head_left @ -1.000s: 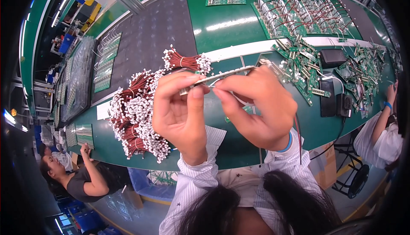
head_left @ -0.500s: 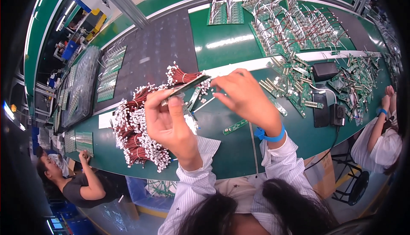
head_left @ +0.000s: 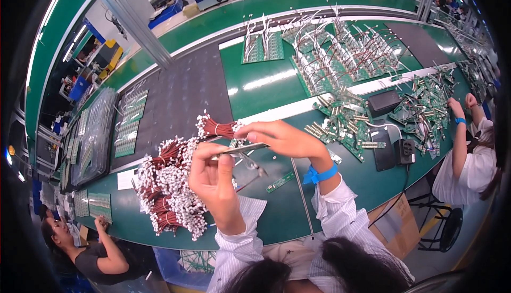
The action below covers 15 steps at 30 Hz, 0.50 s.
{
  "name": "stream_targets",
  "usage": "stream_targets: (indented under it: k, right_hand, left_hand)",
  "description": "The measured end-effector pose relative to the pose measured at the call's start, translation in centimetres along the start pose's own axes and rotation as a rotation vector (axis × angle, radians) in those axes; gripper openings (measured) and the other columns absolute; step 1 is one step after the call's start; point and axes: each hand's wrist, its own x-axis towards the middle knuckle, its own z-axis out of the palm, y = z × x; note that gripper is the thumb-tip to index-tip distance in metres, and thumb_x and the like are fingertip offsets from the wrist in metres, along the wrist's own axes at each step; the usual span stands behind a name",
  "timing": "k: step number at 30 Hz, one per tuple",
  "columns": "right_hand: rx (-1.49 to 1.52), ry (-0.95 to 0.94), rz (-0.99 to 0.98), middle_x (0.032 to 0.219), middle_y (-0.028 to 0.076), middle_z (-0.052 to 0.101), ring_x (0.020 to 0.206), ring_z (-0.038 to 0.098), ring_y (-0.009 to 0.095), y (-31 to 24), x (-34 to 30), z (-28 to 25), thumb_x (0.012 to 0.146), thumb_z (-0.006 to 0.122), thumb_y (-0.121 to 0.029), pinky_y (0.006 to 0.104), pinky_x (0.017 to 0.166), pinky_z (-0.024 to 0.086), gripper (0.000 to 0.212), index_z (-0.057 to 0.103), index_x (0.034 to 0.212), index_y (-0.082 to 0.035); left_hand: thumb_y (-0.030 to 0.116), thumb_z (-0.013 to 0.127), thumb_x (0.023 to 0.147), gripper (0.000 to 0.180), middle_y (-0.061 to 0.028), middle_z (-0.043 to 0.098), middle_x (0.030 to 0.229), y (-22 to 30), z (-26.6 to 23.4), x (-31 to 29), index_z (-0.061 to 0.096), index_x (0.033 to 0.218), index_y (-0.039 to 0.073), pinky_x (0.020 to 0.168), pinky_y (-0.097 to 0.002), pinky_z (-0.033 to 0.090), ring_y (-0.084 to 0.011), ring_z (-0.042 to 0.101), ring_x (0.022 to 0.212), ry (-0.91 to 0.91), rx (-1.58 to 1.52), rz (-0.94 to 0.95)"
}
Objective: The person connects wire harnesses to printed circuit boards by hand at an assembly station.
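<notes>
A narrow circuit board [head_left: 249,148], seen nearly edge-on, is pinched between the thumb and fingers of my left hand [head_left: 217,184]. Thin wires hang below the board, blurred. My right hand [head_left: 290,143], with a blue wrist strap [head_left: 321,174], has its fingers stretched leftward along the board's far side; whether they touch it I cannot tell, and the thumb is hidden. Close to my left hand lie bundles of red-brown wires with white connectors [head_left: 173,186]; one more tied bundle [head_left: 217,128] lies beyond. A loose green board strip [head_left: 280,182] rests below my right hand.
Loose green boards [head_left: 340,120] are heaped to the right, by a black box [head_left: 383,103] and a black adapter [head_left: 404,151]. Wired panels [head_left: 340,61] stand at the back. Clear plastic trays [head_left: 96,138] are stacked left. Co-workers sit on both sides.
My right hand has come down and left, closer to the board. The board has turned to lie more level, and wires now show beneath it. The whole view has shifted.
</notes>
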Motion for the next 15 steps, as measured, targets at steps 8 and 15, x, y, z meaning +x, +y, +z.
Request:
stream_targets:
  k: [8, 15]
  right_hand:
    - [0.082, -0.414, 0.164, 0.071, 0.01, 0.06, 0.062, 0.058, 0.016, -0.7, 0.1, 0.1, 0.084, 0.045, -0.023, 0.0284, 0.061, 0.045, 0.026, 0.055, 0.083, 0.002]
    - [0.062, -0.28, -0.028, 0.071, 0.008, 0.058, 0.065, 0.056, 0.012, -0.1, 0.3, 0.8, 0.086, 0.043, -0.026, 0.0244, 0.06, 0.045, 0.032, 0.057, 0.082, 0.003]
  left_hand:
    - [0.004, 0.051, 0.079, 0.008, -0.0044, 0.043, 0.079, 0.5, 1.5, -0.5, 0.047, 0.083, -0.002, 0.058, -0.0181, 0.034, -0.0067, 0.043, 0.066, -0.129, -0.058, -0.095]
    - [-0.002, 0.053, 0.075, 0.01, -0.0042, 0.047, 0.077, -0.3, 0.9, -0.7, 0.05, 0.085, -0.003, 0.056, -0.0174, 0.037, -0.0074, 0.046, 0.064, -0.138, -0.164, -0.185]
